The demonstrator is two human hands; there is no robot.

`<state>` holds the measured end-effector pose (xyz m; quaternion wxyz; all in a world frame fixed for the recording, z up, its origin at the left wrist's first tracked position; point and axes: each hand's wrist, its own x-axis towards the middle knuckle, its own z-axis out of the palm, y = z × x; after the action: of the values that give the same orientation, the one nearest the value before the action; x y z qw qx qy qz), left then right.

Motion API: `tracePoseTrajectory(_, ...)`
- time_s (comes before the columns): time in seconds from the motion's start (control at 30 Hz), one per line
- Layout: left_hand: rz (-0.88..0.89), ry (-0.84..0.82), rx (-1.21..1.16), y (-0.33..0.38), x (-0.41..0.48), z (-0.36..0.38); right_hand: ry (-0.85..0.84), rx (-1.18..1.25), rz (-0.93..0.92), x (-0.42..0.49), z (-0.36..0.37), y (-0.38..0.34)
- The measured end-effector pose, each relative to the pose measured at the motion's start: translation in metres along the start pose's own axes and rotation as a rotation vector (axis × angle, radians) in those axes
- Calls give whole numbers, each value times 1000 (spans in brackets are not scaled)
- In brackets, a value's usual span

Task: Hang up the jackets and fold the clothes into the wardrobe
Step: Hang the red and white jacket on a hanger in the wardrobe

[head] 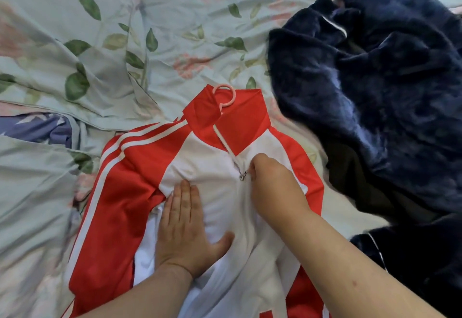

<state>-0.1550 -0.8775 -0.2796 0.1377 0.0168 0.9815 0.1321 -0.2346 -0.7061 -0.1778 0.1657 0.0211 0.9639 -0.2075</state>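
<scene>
1. The right hand [272,182] reaches in from the lower right. Its grip is pressed together, with fingers curled down and pinching the small metal zip pull [242,177]. The fingertips themselves are hidden under the hand.
2. The left hand [182,227] has a spread grip. Its fingers are straight and together, its thumb is out to the side, and its palm presses flat on the white chest panel just left of the zip.
3. The red and white track jacket [120,192] lies front up on the bed, under both hands. It has a white chest, red shoulders and collar, and white stripes running down the red sleeve on the left. The white zip is closed below the pull and open above it, so the red collar lies parted.
4. A pink plastic hanger hook [226,96] sticks out of the collar and rests on the bedding.
5. The pale floral bed sheet [75,42], printed with green leaves and pink blooms, lies rumpled all around the jacket.
6. A dark navy plush garment [375,92] is heaped on the right, just beside the jacket's shoulder.
7. A crumpled lilac cloth [37,127] shows at the left edge.
</scene>
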Motion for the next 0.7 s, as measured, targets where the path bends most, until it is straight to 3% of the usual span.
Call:
tracePoseTrajectory(0.53, 8, 47, -5, -2, 3, 13, 82, -55, -129, 47, -31, -7)
tracePoseTrajectory(0.7, 29, 83, -27, -3, 4, 16, 141, -24, -67, 77, -48, -14)
